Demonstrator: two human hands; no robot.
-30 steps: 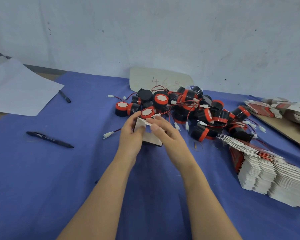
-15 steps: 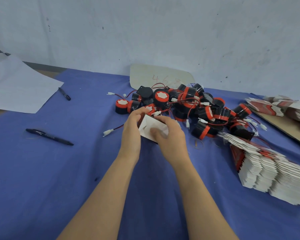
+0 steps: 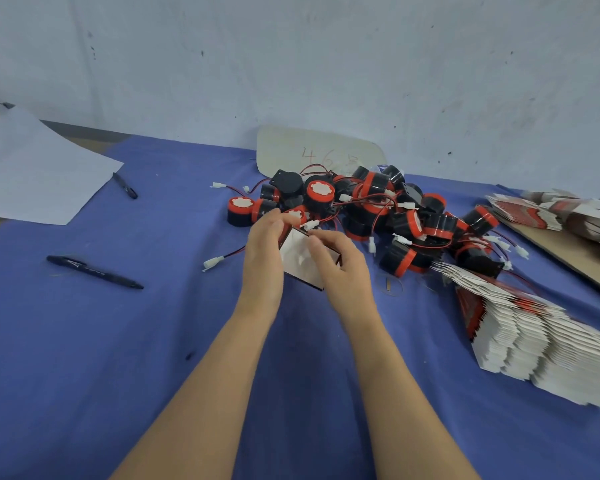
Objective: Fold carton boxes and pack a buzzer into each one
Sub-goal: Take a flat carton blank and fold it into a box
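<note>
Both hands are on the one carton box (image 3: 300, 263). The left hand (image 3: 262, 261) has its fingers wrapped round the left edge, and the right hand (image 3: 345, 271) curls over the right side, with thumb and forefinger pinching near the top. The box is held just above the blue cloth (image 3: 153, 341), white inside facing up and a dark printed edge along the bottom.

It looks half opened to me, not squared up yet. The fingers hide the flaps, so I can't tell which ones are tucked.

For doing this bit well, I'd push the two opposite creases toward each other so it pops into a proper tube. Then fold the small side flaps in first and tuck the big tab last. The card looks thin, so go with light pressure on the creases and none on the panels, or it'll dent.

The pile of buzzers (image 3: 371, 206) sits just behind the hands, and the red and black leads are all tangled together. I'd grab one off the near edge and lift it slowly so the wires don't drag its neighbours along. I'd also coil the lead in beside the body so the white plug doesn't jam the lid.

The stack of flat cartons (image 3: 541, 348) is off to the right, with another batch (image 3: 548, 213) on a brown board (image 3: 568, 258) further back. Two pens (image 3: 94, 271) and a sheet of paper (image 3: 32, 174) are well over on the left, out of the way.
</note>
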